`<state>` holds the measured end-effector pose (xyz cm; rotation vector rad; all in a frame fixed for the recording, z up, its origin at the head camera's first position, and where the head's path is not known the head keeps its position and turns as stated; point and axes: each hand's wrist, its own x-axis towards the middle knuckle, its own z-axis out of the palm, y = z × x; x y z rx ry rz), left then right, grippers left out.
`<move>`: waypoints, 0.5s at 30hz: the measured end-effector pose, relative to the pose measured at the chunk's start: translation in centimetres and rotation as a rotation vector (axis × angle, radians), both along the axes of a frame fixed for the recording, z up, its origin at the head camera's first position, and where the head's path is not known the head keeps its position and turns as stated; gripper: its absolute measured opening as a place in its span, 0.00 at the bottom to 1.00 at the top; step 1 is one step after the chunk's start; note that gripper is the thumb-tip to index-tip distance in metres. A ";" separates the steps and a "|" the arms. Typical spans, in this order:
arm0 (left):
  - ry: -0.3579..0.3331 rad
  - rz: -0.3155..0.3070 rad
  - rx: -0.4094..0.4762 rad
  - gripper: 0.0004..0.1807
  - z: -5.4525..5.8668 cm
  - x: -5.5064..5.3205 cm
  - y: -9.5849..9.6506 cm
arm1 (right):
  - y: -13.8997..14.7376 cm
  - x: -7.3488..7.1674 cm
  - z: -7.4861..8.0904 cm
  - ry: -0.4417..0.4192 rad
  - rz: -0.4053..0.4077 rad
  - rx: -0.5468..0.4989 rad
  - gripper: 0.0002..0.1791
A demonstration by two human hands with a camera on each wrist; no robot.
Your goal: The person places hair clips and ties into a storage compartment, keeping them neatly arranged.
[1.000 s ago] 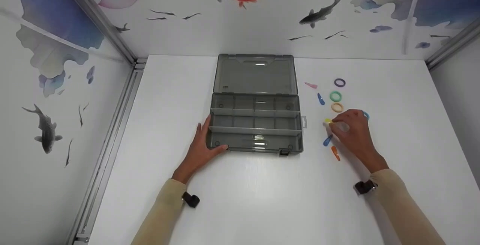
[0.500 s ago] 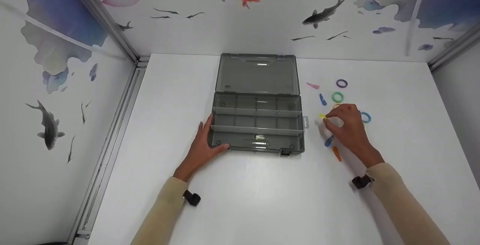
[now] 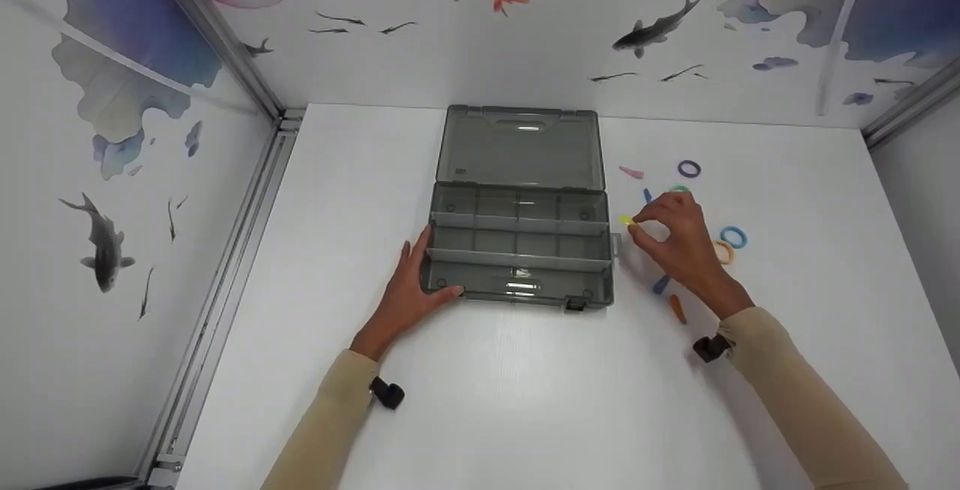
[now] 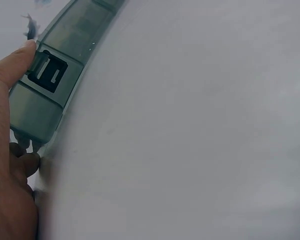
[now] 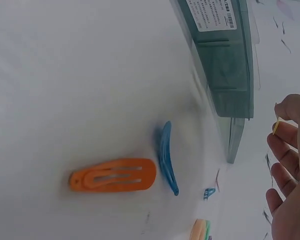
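Note:
A grey see-through compartment box [image 3: 517,298] lies on the white table with its lid [image 3: 520,148] folded back. My left hand [image 3: 406,296] rests against its near left corner, the thumb along the front wall and the fingers along the left side. Thumb and forefinger of my right hand [image 3: 679,238] pinch a small yellow hair clip [image 3: 627,220] above the table, just right of the box. In the right wrist view that clip shows edge-on as a thin strip. Below the right hand lie a blue hair clip [image 5: 167,157] and an orange hair clip [image 5: 112,175].
Right of the box lie a pink hair clip [image 3: 631,172], another blue hair clip [image 3: 648,196], and purple [image 3: 689,169], green [image 3: 679,190], blue [image 3: 733,237] and light orange [image 3: 724,252] hair rings. Patterned wall panels [image 3: 525,47] border the table at the back and left.
My right hand has carried the yellow hair clip left and away from me, closer to the box. A light orange ring has come into view beside the blue ring. My left hand stays at the corner.

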<state>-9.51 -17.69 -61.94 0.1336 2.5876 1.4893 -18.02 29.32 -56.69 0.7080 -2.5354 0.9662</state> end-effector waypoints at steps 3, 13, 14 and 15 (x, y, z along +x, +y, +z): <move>0.001 0.000 -0.005 0.67 -0.1 -0.1 0.0 | -0.7 -0.3 0.3 0.015 0.024 0.014 0.06; 0.019 -0.008 -0.002 0.67 -0.3 -0.1 -0.1 | -3.3 -1.2 1.0 -0.018 0.061 0.044 0.04; 0.019 -0.008 -0.001 0.67 -0.3 -0.1 -0.1 | -3.5 -1.3 1.0 -0.017 0.071 0.044 0.04; 0.018 -0.008 -0.001 0.67 -0.3 -0.1 -0.1 | -3.8 -1.4 1.1 -0.014 0.080 0.043 0.04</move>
